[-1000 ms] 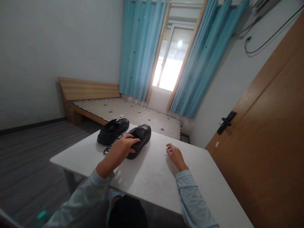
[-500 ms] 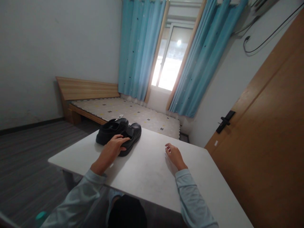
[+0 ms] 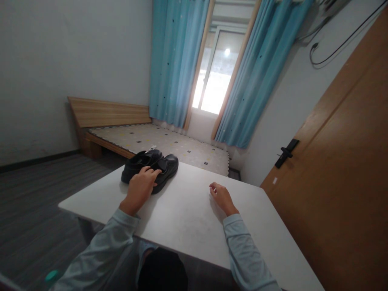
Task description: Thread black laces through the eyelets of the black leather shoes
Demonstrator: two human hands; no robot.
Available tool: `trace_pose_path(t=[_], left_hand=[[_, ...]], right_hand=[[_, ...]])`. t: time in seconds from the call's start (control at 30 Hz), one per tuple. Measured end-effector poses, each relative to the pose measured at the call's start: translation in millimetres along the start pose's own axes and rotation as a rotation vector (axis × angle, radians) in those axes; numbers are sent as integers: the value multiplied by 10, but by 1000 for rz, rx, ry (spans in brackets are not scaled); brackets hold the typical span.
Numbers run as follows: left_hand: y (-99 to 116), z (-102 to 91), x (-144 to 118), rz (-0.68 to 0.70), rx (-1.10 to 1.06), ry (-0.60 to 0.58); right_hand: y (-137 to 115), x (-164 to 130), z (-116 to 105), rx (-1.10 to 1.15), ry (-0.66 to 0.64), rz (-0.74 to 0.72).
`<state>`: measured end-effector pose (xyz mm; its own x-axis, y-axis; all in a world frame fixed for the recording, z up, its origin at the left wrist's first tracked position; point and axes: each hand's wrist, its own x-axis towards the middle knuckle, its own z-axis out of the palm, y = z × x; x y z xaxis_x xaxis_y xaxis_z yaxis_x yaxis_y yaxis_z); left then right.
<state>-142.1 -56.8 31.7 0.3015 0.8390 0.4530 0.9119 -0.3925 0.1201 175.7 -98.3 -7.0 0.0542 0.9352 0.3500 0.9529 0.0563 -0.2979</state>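
Note:
Two black leather shoes stand side by side at the far left of the white table. My left hand rests on the heel end of the right shoe, fingers curled over it. The left shoe touches it, with a white tag at its far end. The dark laces are hidden behind my hand. My right hand lies loosely on the bare tabletop, fingers bent, holding nothing, well to the right of the shoes.
A wooden bed with a patterned mattress stands beyond the table. Blue curtains frame a bright window. A wooden door with a black handle fills the right side. Grey floor lies to the left.
My left hand has slid the right shoe leftward and away until it sits against the left shoe. The laces seen earlier are now covered. My right hand has stayed put.

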Motion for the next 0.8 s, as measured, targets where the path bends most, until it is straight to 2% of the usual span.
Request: trace_pose_path(t=[0.27, 0.4, 0.53, 0.67, 0.8], left_hand=[[126, -87, 87, -39, 76, -43], [311, -114, 146, -16, 79, 59], [573, -144, 188, 49, 15, 115], [806, -107, 223, 154, -86, 49], [998, 68, 272, 362, -235, -11]], right_hand=[[-8, 2, -7, -18, -14, -6], [-12, 6, -16, -14, -21, -19], [-21, 1, -25, -6, -19, -35], [-29, 0, -30, -5, -13, -66], [-27, 7, -32, -5, -8, -85]])
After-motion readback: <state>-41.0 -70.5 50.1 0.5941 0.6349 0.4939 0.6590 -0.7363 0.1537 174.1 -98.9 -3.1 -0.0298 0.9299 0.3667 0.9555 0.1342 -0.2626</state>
